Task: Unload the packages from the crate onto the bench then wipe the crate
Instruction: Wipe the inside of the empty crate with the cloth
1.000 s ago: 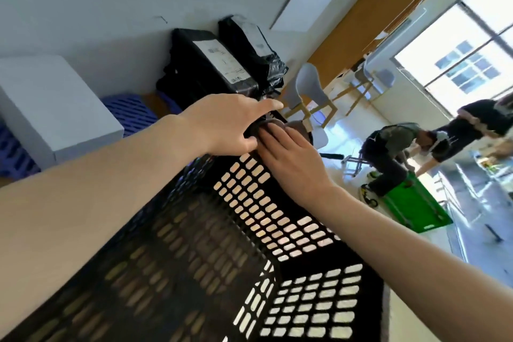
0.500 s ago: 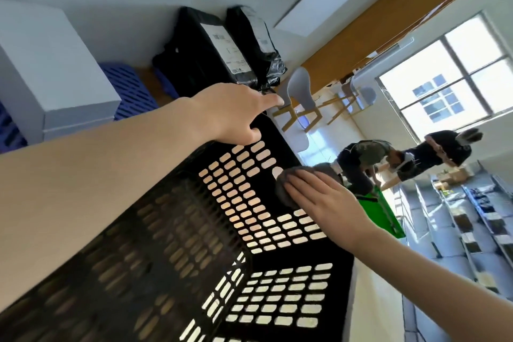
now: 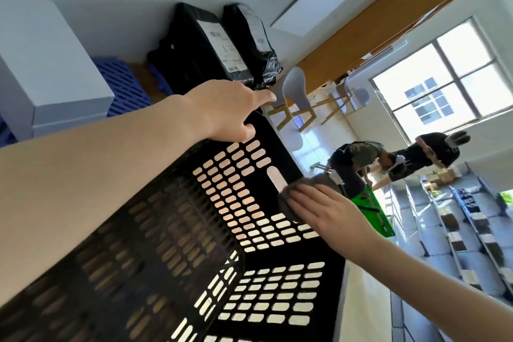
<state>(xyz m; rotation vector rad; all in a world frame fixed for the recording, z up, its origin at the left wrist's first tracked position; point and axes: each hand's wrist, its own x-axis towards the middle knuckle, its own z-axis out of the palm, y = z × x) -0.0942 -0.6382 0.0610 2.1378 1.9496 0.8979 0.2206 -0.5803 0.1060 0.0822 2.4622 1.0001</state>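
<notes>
Sliding away from the left hand [image 3: 224, 111], the right hand [image 3: 327, 211] has pushed the cloth [image 3: 288, 203] along the crate wall towards 4 o'clock. It now sits just past the long handle slot [image 3: 276, 179].

The black crate [image 3: 166, 230] fills the near part of the view, from 7 o'clock up to the middle. It is tipped, so we look right inside it.

The right hand's grip is loose and flat. Its straight fingers press the grey cloth onto the wall near the rim.

At 11 o'clock the left hand holds the crate's far corner. Its grip is closed on the rim, with the thumb on the inside wall. The first finger sticks out straight.

Behind it, at 12 o'clock, two black packages [image 3: 200, 44] [image 3: 249, 36] stand on the counter [image 3: 143, 79] against the wall. Each has a white label, but the writing is too blurry to read.

A white box [image 3: 41, 64] sits at 10 o'clock.

Far off at 3 o'clock, two people [image 3: 361, 161] [image 3: 433, 153] bend down.
</notes>
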